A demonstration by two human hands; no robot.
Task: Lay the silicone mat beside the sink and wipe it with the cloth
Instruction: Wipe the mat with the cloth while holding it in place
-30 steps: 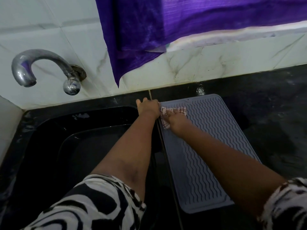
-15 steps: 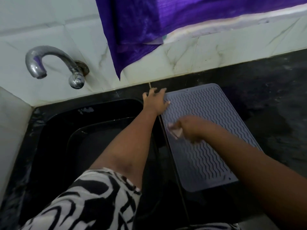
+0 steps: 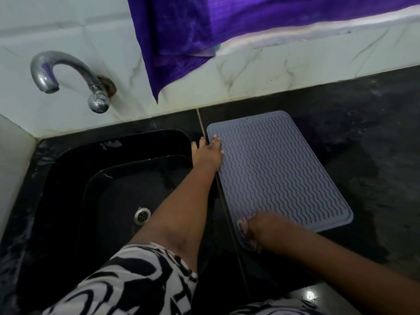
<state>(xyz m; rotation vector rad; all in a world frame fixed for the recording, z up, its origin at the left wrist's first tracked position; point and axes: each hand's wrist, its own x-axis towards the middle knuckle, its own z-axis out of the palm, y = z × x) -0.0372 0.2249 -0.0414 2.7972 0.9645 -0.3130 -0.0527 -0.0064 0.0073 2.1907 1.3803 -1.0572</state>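
Both hands are on the silicone mat. The left hand lies flat and open across the mat's far left edge, fingers spread, pinning it to the counter and gripping nothing. The right hand is curled over the near left corner; a pale, blurred bit of the cloth shows under its fingers, so it seems to be closed on the cloth, though the grip itself is hidden.

A second ago the right hand and cloth were up at the far left corner, next to the left hand. Half a second ago they were about a third of the way down. Now they are at the near corner, so one stroke has run the length of the mat's left side. The left hand has shifted slightly onto the ribbed surface over the same second.

My reading: the laying step is done, since the mat lies flat on the black counter just beside the sink. Wiping is under way, with only the left strip covered; the middle and right of the wavy ribs likely need passes.

Behind, a tap juts from the tiled wall, and a purple curtain hangs above.
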